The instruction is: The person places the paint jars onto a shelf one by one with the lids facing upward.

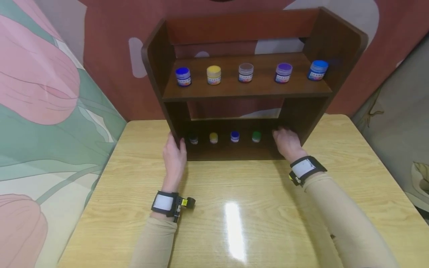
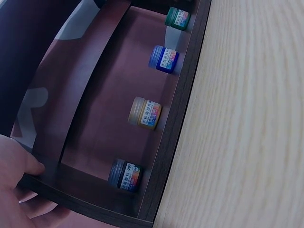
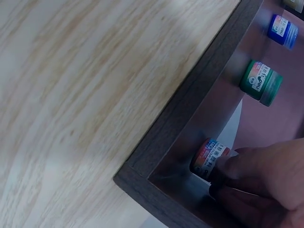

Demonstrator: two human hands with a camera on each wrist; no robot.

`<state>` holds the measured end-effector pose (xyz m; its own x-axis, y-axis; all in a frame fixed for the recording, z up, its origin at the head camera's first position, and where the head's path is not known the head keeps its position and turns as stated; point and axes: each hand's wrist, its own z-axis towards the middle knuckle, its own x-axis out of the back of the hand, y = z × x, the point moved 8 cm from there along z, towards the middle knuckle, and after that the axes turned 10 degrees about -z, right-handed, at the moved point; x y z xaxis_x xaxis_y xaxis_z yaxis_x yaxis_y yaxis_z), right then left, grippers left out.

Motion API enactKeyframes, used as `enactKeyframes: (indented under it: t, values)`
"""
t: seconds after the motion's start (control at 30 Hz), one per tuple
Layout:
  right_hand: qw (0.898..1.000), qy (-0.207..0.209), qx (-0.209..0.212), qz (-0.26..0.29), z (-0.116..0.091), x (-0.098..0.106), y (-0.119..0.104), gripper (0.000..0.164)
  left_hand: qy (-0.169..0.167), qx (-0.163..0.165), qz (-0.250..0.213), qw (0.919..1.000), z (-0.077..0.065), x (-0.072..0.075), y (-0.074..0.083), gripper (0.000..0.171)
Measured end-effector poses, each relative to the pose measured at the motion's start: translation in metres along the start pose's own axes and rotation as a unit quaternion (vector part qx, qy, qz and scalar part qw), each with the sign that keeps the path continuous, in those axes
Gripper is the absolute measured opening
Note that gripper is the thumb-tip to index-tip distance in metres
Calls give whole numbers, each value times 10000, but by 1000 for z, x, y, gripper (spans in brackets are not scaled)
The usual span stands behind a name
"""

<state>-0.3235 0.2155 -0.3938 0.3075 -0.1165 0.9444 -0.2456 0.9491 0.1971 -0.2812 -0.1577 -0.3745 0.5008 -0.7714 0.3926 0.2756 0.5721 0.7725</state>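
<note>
A dark brown two-tier wooden shelf point(image 1: 214, 95) stands on the table. My left hand point(image 1: 174, 156) grips its left side panel, thumb on the inner face and fingers round the outside. At the right end of the lower tier, my right hand point(image 1: 289, 143) pinches a small dark paint jar point(image 3: 207, 159) by its lid end; in the head view the hand hides this jar. Along the same tier, leftward, stand a green jar point(image 1: 256, 136), a blue jar point(image 1: 235, 136), a yellow jar point(image 1: 213, 137) and a black jar point(image 1: 193, 138).
The upper tier carries a row of larger jars: blue point(image 1: 183, 76), yellow point(image 1: 213, 75), one with a clear lid point(image 1: 246, 72), purple point(image 1: 283, 72) and light blue point(image 1: 317, 70). Light wood table point(image 1: 207, 212) extends in front. A patterned wall point(image 1: 110, 74) is close behind.
</note>
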Motion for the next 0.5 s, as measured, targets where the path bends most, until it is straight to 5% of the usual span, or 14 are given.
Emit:
enactKeyframes:
  t: [0.5]
  values:
    - [9998, -188, -25, -30, 0, -6, 1, 19, -27, 83, -12, 10000, -1, 0, -1, 31]
